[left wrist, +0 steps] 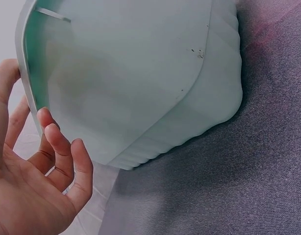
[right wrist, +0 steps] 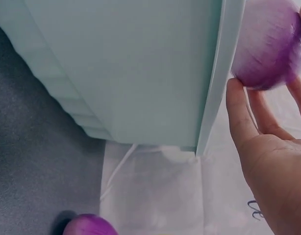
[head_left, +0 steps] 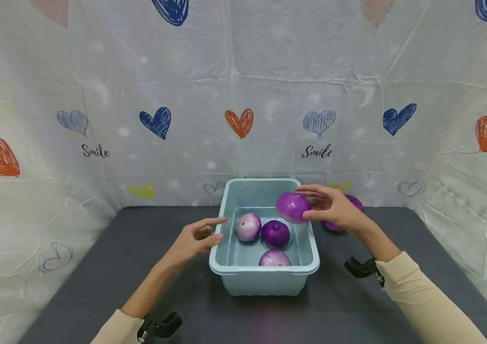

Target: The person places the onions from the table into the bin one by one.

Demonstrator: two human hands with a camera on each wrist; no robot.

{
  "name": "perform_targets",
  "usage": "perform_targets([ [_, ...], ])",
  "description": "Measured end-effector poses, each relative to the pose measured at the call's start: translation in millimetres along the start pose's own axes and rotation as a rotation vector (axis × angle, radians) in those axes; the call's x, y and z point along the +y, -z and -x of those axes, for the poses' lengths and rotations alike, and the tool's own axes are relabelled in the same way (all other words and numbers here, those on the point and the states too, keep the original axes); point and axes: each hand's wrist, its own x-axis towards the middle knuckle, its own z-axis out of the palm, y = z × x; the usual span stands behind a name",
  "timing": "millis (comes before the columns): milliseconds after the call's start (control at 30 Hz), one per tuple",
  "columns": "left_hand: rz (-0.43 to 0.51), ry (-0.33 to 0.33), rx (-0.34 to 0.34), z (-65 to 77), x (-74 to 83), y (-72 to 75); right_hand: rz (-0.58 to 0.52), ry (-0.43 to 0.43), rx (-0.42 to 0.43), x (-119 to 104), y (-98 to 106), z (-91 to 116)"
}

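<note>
The right hand [head_left: 333,205] pinches a purple onion [head_left: 291,208], with the thumb on the near side and the other fingers curved around the far side. This onion is at the fingertips, up over the right side of the pale blue tub [head_left: 265,285]. The left hand [head_left: 196,241] is at the tub's other side, with its fingers spread a little and softly bent. They are right by the rim, but it is hard to tell how many of them touch it.

Three more onions sit inside the tub, between the two hands. The whitish onion [head_left: 248,227] is nearest the left fingers. The dark onion [head_left: 275,234] is beside it, lower than the right fingers. The front onion [head_left: 275,259] is closest to the person. Behind the right hand, another onion [head_left: 354,202] peeks out on the dark table [head_left: 200,310].
</note>
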Motion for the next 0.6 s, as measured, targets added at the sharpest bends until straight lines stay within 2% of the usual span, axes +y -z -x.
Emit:
perform_targets([
  [200,-0.008,0.002,0.001,0.2,-1.1,0.1,-0.031,-0.013,0.015,-0.5,5.5,5.1],
  [600,0.004,-0.002,0.0,-0.2,-1.4,-0.2,0.05,-0.043,0.094,5.3,36.5,32.9],
])
